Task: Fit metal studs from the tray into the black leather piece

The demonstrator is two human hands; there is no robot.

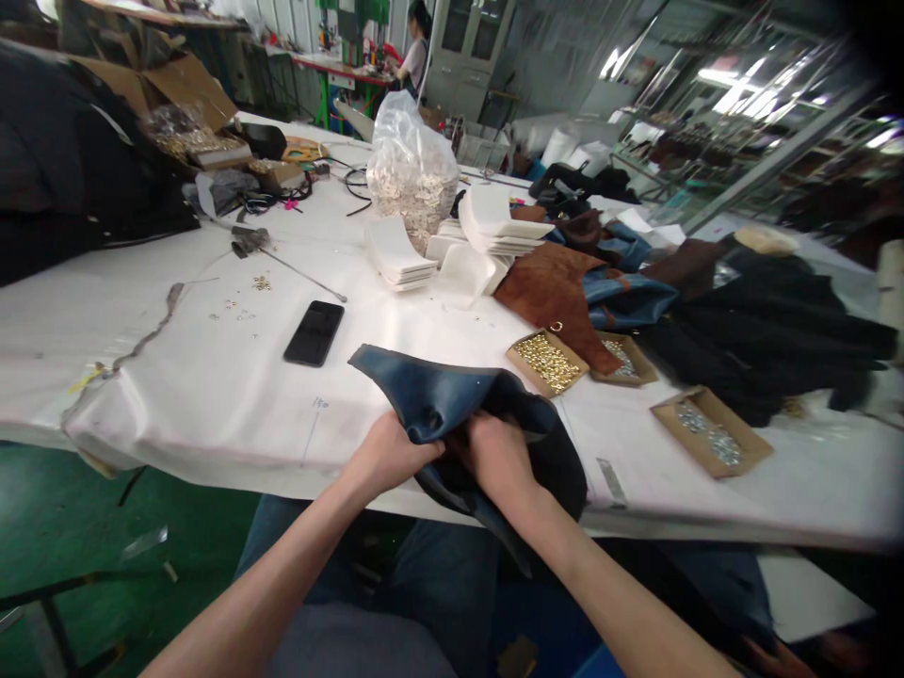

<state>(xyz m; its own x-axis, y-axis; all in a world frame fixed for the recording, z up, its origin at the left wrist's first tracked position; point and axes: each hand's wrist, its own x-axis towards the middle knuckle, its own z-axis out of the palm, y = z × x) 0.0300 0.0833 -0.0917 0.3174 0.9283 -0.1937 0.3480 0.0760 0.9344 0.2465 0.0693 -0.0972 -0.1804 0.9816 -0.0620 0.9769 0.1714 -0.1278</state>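
A dark blue leather piece (424, 391) hangs over the near edge of the white table (212, 377). My left hand (388, 454) grips its lower left fold with closed fingers. My right hand (498, 457) is closed on the same piece just to the right, its fingers tucked into the dark folds. What lies inside the folds is hidden.
A black phone (314, 332) lies to the left of the leather. Cardboard trays of gold rivets (547, 362) and silver ones (710, 431) sit to the right. Behind are a brown suede piece (551, 292), white stacks (395, 252), a bag of small parts (413, 179) and dark fabric (763, 330). A person stands far back.
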